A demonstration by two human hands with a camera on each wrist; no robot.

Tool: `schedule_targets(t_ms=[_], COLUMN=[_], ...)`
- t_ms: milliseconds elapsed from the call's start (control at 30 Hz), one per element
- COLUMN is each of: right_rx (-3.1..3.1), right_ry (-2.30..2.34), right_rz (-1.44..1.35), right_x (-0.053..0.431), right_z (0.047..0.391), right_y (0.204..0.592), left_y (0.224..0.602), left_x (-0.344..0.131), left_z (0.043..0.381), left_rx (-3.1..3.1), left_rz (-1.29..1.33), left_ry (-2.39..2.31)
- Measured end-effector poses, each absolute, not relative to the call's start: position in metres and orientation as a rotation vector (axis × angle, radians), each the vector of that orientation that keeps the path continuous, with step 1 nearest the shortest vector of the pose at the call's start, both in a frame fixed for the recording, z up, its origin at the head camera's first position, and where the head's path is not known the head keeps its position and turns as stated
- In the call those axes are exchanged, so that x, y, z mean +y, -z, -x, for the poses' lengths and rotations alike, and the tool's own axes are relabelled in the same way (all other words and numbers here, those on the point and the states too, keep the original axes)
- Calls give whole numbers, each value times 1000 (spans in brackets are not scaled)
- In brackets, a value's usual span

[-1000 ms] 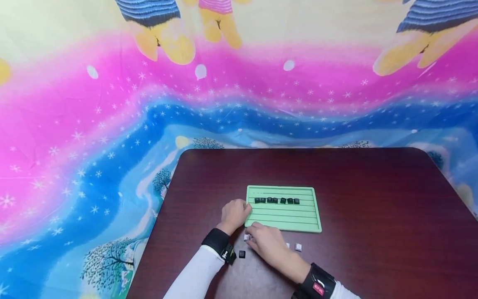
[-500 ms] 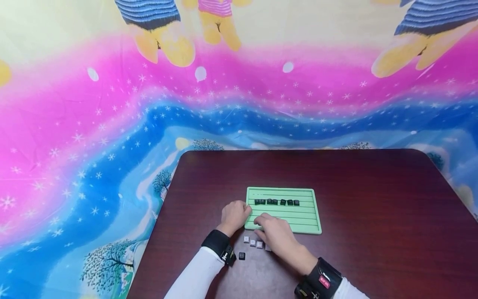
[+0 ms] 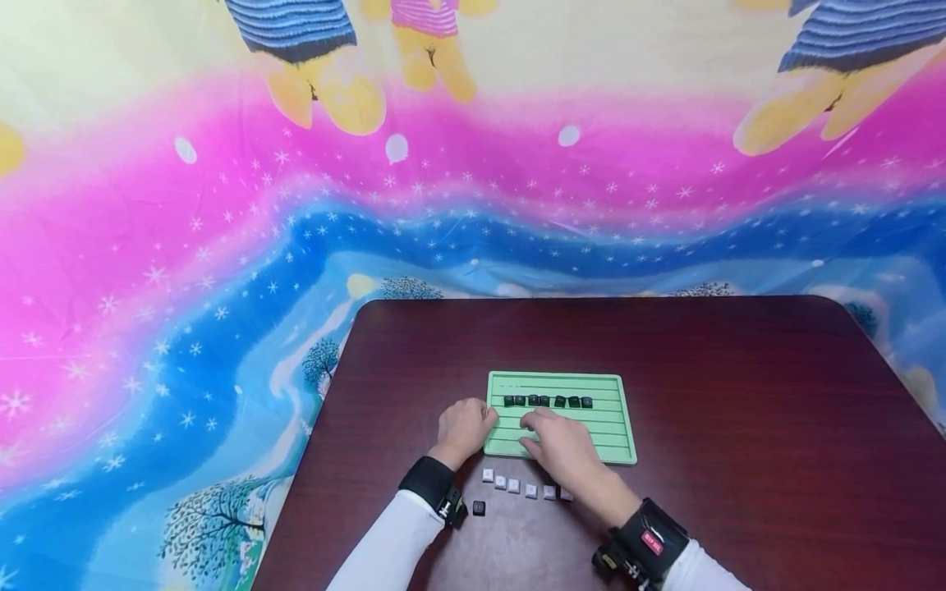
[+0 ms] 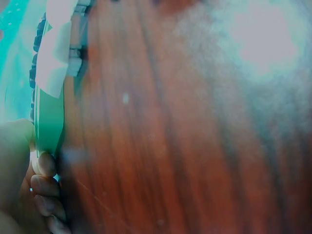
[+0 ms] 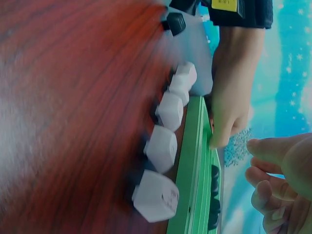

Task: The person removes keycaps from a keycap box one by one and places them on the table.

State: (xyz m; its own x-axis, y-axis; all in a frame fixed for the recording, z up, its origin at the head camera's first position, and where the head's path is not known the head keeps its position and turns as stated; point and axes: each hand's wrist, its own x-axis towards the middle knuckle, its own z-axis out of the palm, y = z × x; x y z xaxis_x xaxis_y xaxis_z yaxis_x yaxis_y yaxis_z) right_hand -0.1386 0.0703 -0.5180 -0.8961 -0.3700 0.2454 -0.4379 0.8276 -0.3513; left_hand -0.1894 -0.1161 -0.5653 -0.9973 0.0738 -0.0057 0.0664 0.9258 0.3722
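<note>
My left hand [image 3: 463, 428] grips the left edge of a green ridged tray [image 3: 617, 439]; in the left wrist view its thumb lies on top and the curled fingers [image 4: 46, 185] sit below the rim. Over the tray's front part hovers my right hand [image 3: 567, 450], thumb and fingers apart with nothing between them, as the right wrist view confirms. A row of several black keycaps [image 3: 544, 400] stands in a groove of the tray. Along its front side, white keycaps [image 3: 513, 486] are lined up on the table, the rightmost partly hidden by my right hand.
One black keycap [image 3: 479, 508] lies apart on the dark red wooden table [image 3: 739, 410], beside the camera strapped to my left wrist. A colourful printed cloth [image 3: 473, 180] hangs behind the table's far edge.
My right hand has moved from the left end of the white keycaps up and rightward over the tray, uncovering most of that row. The left hand keeps its grip on the tray.
</note>
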Motion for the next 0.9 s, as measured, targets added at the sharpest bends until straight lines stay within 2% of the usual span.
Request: schedule_targets(t_ms=[900], right_rx=[-2893], right_ry=[-605], right_rz=[-475], right_x=[105], right_z=[163], right_y=[526], left_y=[570], left_x=[-118], left_z=[191], left_rx=[3085], left_rz=[-147], left_ry=[-592])
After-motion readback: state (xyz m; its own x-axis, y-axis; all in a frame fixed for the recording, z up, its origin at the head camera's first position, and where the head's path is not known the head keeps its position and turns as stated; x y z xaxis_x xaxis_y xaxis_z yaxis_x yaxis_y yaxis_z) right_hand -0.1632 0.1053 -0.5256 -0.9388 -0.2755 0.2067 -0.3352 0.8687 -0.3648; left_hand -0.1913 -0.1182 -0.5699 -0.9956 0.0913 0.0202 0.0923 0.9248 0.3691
